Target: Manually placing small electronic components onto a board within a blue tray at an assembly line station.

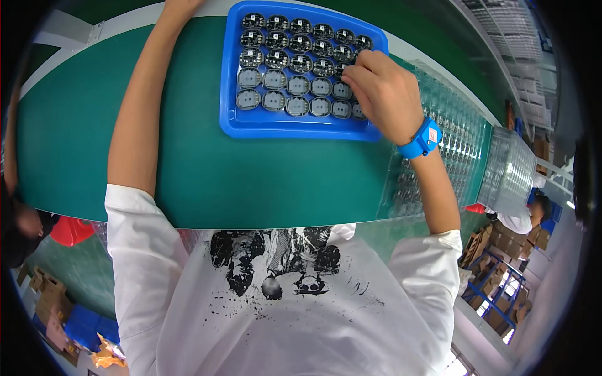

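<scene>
A blue plastic tray point(227, 100) holds several rows of small rounded electronic modules. In the far rows the modules point(276, 41) show dark circuit boards; in the two near rows the modules point(298, 106) have grey plates on top. My right hand point(385, 94) wears a blue wrist strap point(421, 143) and reaches over the tray's right side. Its thumb and index finger pinch at a dark circuit module point(341, 67) in the third row, partly hidden by the fingers. My left hand point(183, 5) is cut off at the top edge, left of the tray, with its fingers out of sight.
A green worktop point(276, 182) lies under the tray. Clear plastic blister trays point(461, 125) spread over its right end, beside a stack of similar trays point(509, 166). Other people are at the far left and right. Cartons point(505, 241) and a blue rack point(498, 288) stand behind at right.
</scene>
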Demonstrator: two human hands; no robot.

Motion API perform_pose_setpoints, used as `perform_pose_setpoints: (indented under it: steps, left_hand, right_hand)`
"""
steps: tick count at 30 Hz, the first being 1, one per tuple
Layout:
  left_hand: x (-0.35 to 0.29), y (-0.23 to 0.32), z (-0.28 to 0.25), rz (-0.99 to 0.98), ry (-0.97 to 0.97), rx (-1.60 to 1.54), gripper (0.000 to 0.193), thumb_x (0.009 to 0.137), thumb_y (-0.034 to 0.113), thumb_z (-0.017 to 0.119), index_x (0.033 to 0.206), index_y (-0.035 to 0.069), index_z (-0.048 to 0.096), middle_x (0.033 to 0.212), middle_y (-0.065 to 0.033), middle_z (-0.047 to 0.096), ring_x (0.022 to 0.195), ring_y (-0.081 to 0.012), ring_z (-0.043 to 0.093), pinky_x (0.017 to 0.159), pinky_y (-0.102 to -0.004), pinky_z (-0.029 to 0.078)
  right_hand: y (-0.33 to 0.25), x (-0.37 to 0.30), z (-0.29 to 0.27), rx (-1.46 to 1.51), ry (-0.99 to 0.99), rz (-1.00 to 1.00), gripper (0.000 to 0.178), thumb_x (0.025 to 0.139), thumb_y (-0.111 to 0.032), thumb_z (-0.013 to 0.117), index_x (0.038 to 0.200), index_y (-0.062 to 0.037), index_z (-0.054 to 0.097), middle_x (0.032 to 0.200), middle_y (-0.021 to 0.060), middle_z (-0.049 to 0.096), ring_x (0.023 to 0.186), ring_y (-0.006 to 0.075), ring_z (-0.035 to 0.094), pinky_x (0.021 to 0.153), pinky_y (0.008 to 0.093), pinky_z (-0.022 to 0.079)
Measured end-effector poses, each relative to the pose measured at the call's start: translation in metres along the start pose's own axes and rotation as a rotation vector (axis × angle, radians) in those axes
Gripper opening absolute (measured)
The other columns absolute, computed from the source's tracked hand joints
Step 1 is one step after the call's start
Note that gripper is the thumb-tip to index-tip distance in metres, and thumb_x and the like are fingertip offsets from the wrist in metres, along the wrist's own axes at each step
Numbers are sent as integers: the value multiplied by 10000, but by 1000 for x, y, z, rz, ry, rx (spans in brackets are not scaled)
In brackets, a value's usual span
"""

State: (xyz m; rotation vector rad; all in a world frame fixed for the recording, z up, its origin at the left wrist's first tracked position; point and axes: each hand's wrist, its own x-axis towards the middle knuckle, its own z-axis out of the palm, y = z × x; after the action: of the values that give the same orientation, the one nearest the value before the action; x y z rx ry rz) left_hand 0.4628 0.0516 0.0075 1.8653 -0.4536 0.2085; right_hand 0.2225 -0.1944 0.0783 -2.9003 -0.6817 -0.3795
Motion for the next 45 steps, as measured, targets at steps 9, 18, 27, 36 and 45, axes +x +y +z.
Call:
perform_pose_setpoints:
  steps: [9, 18, 27, 36, 45]
  left_hand:
    - [3, -4, 18, 92, 59, 57, 212, 945, 170, 553, 876, 2, 662, 665, -4, 555, 594, -73, 452, 556, -258, 380]
    - [9, -34, -11, 31, 63, 201, 383, 979, 336, 600, 777, 14, 556, 652, 24, 429, 643, -77, 368, 602, -274, 337]
    - [8, -33, -12, 34, 100, 328, 423, 980, 351, 595, 733, 25, 490, 632, 6, 384, 625, -86, 339, 591, -284, 327]
    - [9, -41, -16, 94, 65, 225, 425, 989, 359, 587, 738, 30, 490, 629, 17, 384, 614, -83, 330, 580, -276, 319]
    - [12, -44, -14, -8, 39, 87, 390, 1000, 343, 600, 729, 70, 533, 633, 66, 370, 600, -48, 318, 555, -239, 285]
  right_hand:
    - [4, -10, -7, 22, 69, 32, 179, 807, -124, 755, 956, -45, 695, 894, 88, 623, 789, 292, 639, 651, 393, 523]
    - [89, -146, -67, 45, 291, 665, 278, 956, -172, 664, 770, 34, 667, 639, 97, 610, 550, 119, 506, 526, 292, 395]
    - [182, -281, -80, -240, -53, 868, 219, 843, -5, 682, 1040, -81, 738, 927, 105, 654, 766, 254, 652, 708, 353, 534]
    - [159, -262, -94, -221, 133, 706, 125, 842, -48, 726, 958, -67, 766, 840, 111, 662, 732, 271, 654, 658, 348, 515]
    - [160, -273, -81, -262, 85, 714, 143, 841, -67, 729, 978, -88, 767, 838, 97, 650, 723, 279, 644, 642, 360, 505]
